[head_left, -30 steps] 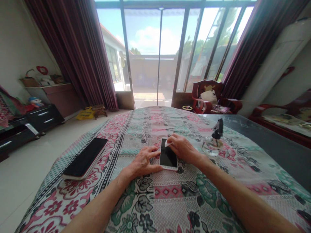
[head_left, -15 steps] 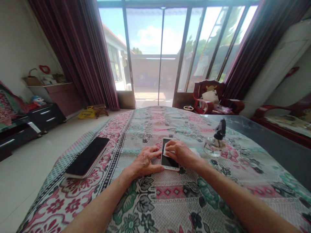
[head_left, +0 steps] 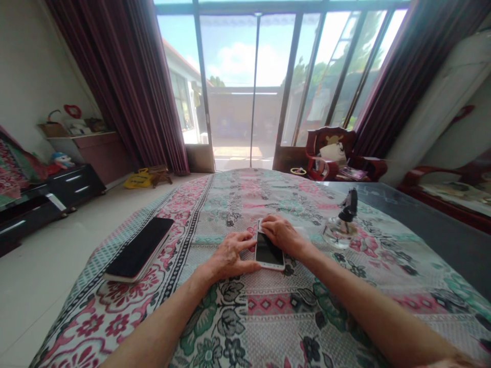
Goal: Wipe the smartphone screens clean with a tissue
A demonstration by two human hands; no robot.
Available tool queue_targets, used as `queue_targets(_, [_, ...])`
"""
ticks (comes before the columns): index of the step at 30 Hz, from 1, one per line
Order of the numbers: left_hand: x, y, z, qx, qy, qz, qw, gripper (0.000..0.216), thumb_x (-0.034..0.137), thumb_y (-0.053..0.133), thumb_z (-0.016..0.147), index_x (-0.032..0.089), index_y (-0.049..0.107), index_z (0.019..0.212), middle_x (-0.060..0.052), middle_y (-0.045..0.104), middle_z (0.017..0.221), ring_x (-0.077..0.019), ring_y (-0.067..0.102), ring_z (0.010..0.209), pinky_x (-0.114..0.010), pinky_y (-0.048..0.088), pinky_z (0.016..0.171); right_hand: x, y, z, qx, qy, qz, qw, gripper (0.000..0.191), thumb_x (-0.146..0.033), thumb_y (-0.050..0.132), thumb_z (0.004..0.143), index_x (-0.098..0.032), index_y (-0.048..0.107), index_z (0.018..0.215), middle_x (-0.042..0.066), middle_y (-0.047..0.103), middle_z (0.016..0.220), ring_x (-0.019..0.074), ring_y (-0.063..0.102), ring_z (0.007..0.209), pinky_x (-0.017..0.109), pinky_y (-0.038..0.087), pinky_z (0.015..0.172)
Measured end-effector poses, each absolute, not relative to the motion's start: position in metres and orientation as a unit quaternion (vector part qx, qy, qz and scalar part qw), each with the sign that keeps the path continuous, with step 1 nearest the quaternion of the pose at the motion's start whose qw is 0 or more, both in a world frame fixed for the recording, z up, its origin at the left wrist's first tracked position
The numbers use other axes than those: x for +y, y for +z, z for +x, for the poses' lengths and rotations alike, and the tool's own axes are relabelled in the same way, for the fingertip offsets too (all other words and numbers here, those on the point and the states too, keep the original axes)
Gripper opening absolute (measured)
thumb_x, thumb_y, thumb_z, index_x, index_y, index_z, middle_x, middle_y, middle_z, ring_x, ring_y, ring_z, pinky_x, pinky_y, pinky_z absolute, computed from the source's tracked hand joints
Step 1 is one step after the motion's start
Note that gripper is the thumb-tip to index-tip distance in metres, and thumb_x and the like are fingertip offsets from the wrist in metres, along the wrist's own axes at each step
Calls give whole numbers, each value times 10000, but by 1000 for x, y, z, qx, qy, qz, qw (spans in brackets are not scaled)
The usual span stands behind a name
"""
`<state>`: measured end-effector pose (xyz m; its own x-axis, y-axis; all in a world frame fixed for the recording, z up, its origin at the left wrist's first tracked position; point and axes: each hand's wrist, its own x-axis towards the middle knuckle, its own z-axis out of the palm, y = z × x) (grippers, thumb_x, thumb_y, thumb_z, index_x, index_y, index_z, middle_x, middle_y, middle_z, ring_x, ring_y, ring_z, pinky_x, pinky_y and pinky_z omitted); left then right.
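Observation:
A white-framed smartphone [head_left: 269, 251] lies face up on the patterned tablecloth [head_left: 268, 327], its dark screen partly covered. My left hand [head_left: 230, 254] steadies the phone along its left side, thumb at the lower corner and fingers at the upper edge. On the top part of the screen, my right hand [head_left: 283, 234] presses down with bent fingers on a small white wipe [head_left: 263, 229], mostly hidden beneath them. Right of that hand stands a clear spray bottle [head_left: 339, 231] with a black trigger head.
To the left lies a dark-topped flat case or notebook [head_left: 140, 249]. Beyond the table are glass doors [head_left: 233, 112] and purple curtains [head_left: 123, 76]. A red wooden chair [head_left: 332, 153] stands at the back right, and a yellow bag [head_left: 137, 179] rests on the floor.
My right hand has slid up the screen, away from me, with the wipe, uncovering more of the lower screen. My left hand has stayed in place.

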<state>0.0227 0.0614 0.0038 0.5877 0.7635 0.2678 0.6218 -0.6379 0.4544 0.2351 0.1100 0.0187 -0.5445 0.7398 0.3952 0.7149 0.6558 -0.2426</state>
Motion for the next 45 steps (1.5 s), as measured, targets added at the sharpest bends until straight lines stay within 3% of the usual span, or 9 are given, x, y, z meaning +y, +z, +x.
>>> queue_targets(7, [60,6,24,386,228,882,147,547,447,716,717,247,605,1214,-65,535,1312,-284,468,1210,-428,389,1035,53,21,239,-905,64,-357,223,258,-218,442,932,-211,699,911,52,649,996,153,569,922,294,458,850])
queue_targets(19, [62,4,22,387,229,880,151,538,486,682,740,248,601,1216,-74,524,1326,-296,457,1220,-459,383,1037,131,17,233,-868,28,-428,250,218,-197,505,892,-178,701,800,69,672,914,163,597,875,294,443,846])
queue_targets(29, [62,3,23,382,225,884,148,491,473,690,737,265,620,1176,-47,526,1319,-288,465,1208,-443,387,1033,75,18,233,-903,62,-349,243,212,-237,494,913,-204,701,886,56,651,971,160,574,902,293,461,830])
queue_targets(38, [63,2,22,388,218,883,149,546,494,670,749,248,590,1230,-67,503,1358,-286,445,1232,-450,378,1041,132,11,230,-873,36,-414,254,181,-199,519,894,-163,686,833,70,653,910,158,588,891,282,441,853])
queue_targets(45, [63,1,22,387,225,881,153,545,483,678,745,247,593,1228,-73,528,1330,-288,455,1228,-451,377,1043,117,10,261,-866,38,-419,271,163,-222,514,896,-180,662,841,64,634,916,169,575,889,295,450,838])
